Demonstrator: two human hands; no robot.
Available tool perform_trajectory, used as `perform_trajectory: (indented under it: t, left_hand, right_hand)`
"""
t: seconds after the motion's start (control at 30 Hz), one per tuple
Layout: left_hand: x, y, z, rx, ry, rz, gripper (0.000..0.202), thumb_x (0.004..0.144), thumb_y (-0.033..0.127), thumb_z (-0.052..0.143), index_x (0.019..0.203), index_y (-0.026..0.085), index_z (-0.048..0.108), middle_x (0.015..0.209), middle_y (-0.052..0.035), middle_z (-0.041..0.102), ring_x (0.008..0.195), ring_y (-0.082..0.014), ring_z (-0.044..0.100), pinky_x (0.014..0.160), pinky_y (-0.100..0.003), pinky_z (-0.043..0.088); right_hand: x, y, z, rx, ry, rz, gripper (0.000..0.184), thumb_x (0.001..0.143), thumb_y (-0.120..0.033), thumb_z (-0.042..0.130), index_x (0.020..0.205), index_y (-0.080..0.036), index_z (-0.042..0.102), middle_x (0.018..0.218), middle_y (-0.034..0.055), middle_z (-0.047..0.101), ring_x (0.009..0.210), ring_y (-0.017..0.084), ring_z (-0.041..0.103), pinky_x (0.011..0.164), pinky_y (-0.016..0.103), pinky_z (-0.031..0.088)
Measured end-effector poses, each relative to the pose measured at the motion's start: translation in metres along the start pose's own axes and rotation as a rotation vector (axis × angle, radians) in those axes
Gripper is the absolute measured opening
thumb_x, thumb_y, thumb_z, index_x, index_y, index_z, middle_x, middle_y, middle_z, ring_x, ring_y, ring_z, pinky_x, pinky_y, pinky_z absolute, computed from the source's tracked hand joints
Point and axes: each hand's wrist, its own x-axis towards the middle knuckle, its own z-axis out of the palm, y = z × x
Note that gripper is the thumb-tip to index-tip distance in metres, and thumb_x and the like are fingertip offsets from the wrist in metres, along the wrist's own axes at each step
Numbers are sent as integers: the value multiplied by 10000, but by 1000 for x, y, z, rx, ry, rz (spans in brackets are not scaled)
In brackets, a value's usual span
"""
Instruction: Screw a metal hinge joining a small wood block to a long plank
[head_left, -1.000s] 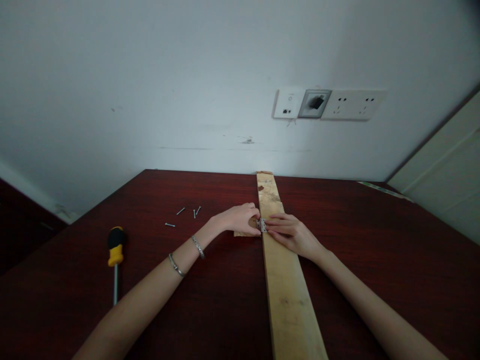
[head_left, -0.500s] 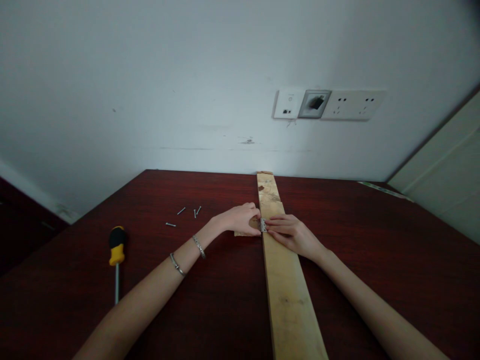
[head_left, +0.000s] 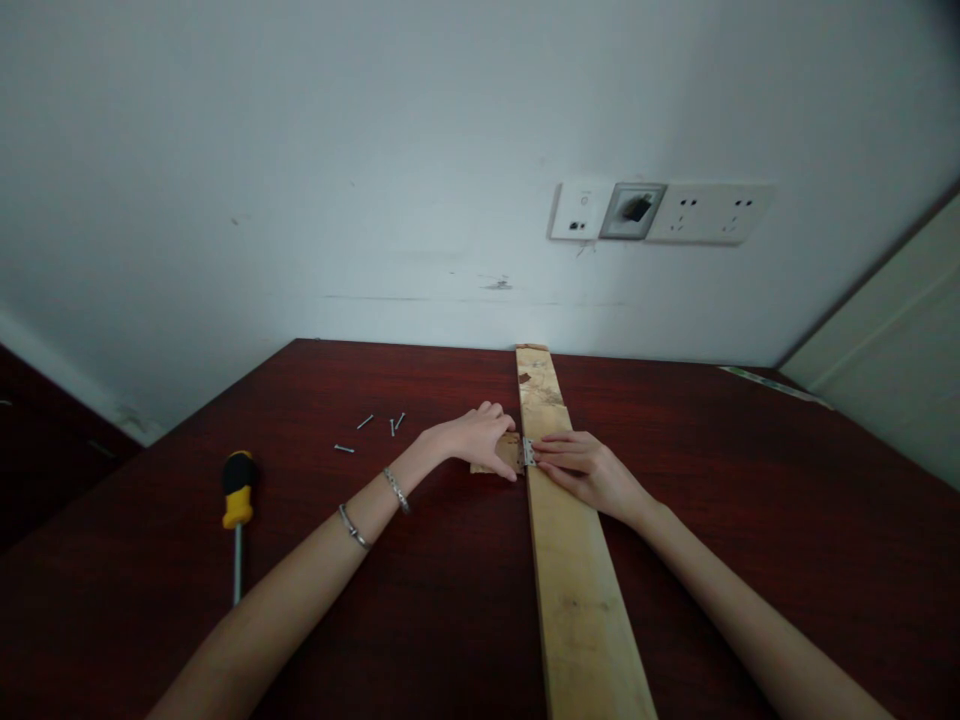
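A long pale wooden board (head_left: 581, 590) runs from the near edge of the view to the wall. Against its left side lies a short wooden piece (head_left: 511, 455), partly covered by my left hand (head_left: 480, 440). That hand spans the piece with thumb and fingers spread apart. A small silver hinge (head_left: 528, 452) sits at the joint between the two pieces of wood. My right hand (head_left: 589, 470) rests on the board, its fingertips together and holding the hinge in place. The hinge's right part is hidden under those fingertips.
Several loose screws (head_left: 365, 421) lie on the dark red tabletop (head_left: 420, 600) left of my left hand. Further left is a yellow-and-black screwdriver (head_left: 238, 500), its shaft partly behind my forearm. Sockets (head_left: 709, 213) are set in the wall behind.
My left thumb and fingers have spread wider and drawn back from the hinge, showing more of the short wooden piece. The right hand stays at the hinge.
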Motion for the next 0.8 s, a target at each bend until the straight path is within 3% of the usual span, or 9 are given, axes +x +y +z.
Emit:
perform_trajectory:
  t: [0.8]
  left_hand:
    - [0,-1,0,-30,-22,25,668,633,631,658,1103,187,488,1149,-78,496,1073,-263,450,880,-343,381]
  right_hand:
    - [1,-2,-2,9,-6,19,186,865,-229,567,959,-262,724,1046,34,717,1000,212,653,854,402,532]
